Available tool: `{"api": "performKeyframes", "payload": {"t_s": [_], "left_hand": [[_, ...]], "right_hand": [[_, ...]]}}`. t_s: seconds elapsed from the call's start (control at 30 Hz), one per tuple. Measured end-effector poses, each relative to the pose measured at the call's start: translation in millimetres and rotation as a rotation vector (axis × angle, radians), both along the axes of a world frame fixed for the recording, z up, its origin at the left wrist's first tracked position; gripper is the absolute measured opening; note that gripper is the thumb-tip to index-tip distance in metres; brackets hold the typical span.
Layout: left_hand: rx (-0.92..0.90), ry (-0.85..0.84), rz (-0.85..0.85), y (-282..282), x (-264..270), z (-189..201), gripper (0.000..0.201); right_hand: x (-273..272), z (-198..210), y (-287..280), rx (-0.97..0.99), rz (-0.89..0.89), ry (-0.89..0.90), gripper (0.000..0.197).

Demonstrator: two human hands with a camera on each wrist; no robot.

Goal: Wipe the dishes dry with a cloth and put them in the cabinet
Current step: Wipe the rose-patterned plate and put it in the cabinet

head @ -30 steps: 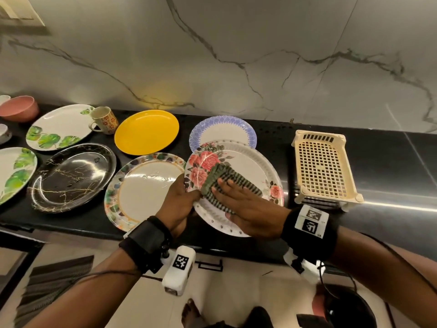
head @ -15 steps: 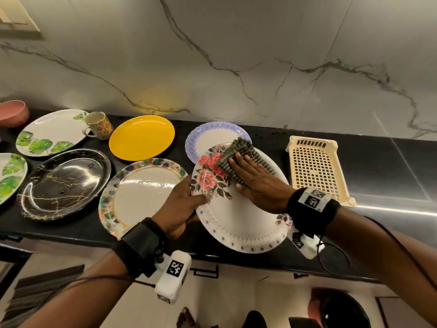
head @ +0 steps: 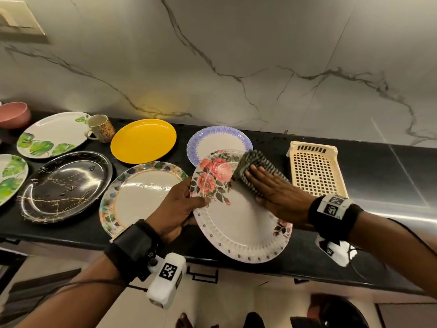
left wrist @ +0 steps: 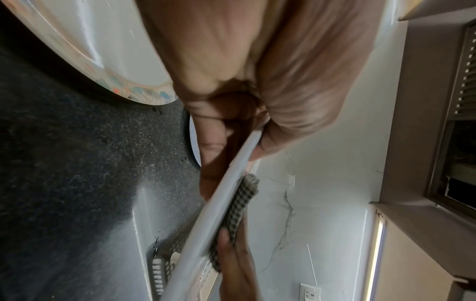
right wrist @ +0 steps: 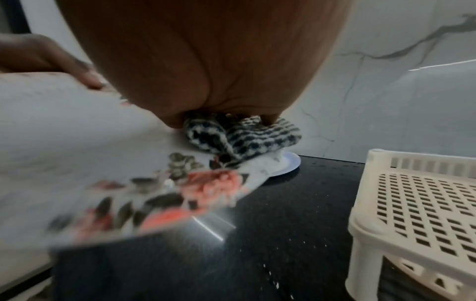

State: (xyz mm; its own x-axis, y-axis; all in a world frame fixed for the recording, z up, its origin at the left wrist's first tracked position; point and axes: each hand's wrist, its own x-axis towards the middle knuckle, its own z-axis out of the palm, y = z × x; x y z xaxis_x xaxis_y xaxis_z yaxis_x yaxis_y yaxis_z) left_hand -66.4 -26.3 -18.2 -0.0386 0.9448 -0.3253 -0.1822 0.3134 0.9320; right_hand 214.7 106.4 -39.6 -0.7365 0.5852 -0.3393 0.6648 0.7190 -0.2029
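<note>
A large oval white plate with pink roses (head: 236, 216) is held tilted above the black counter's front edge (head: 71, 235). My left hand (head: 182, 207) grips its left rim, thumb on top and fingers underneath; the left wrist view shows the rim (left wrist: 226, 183) pinched edge-on. My right hand (head: 274, 190) lies flat with straight fingers on a folded dark checked cloth (head: 250, 166), pressing it onto the plate's upper right part. In the right wrist view the cloth (right wrist: 242, 138) bunches under my palm above the rose pattern (right wrist: 206, 187).
Along the counter lie a blue-rimmed plate (head: 220, 143), a flower-rimmed plate (head: 142, 195), a yellow plate (head: 144, 140), a black marbled plate (head: 63, 185), two leaf plates (head: 52, 133), a patterned mug (head: 100, 127) and a pink bowl (head: 14, 114). A cream perforated rack (head: 316, 169) stands at right.
My right hand has slid the cloth from the plate's middle up to its far right part. The plate has been raised and tilted more towards me, my left hand still on its rim.
</note>
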Motion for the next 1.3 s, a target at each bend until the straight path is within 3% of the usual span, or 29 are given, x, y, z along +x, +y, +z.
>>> {"api": "performKeyframes", "payload": {"t_s": [0.17,0.3,0.4,0.5,0.7,0.83,1.03,1.17,1.3], "left_hand": [[0.020,0.008,-0.037,6.4,15.3,5.3,0.040],[0.047,-0.003,-0.003,8.0,16.2,6.9,0.043],[0.036,-0.035,0.040,3.7,9.3,8.0,0.045],[0.032,-0.069,0.000,-0.3,7.2,7.6,0.048],[0.029,-0.098,0.000,-6.7,2.1,10.8,0.041],[0.026,-0.103,0.016,-9.2,-4.8,10.8,0.041],[0.060,-0.050,-0.056,-4.1,4.2,15.0,0.041],[0.073,-0.051,-0.089,-2.4,6.9,10.9,0.044],[0.074,-0.243,-0.057,-1.9,2.8,11.6,0.060]], "right_hand": [[-57.6,12.4,5.0,-0.028,-0.076,0.167,0.072],[-87.6,31.1,-22.1,-0.039,0.115,0.219,0.070],[-80.2,38.0,-30.5,0.014,0.306,0.179,0.068],[-70.4,39.5,-14.6,0.073,0.374,0.104,0.067],[-36.6,38.0,17.3,0.067,0.072,-0.027,0.065],[-7.0,18.5,10.1,-0.037,-0.096,-0.072,0.067],[-37.1,16.1,0.7,-0.083,-0.211,0.122,0.071],[-73.0,30.6,-16.8,-0.122,-0.045,0.200,0.072],[-85.4,44.3,-33.4,-0.063,0.170,0.151,0.070]]}}
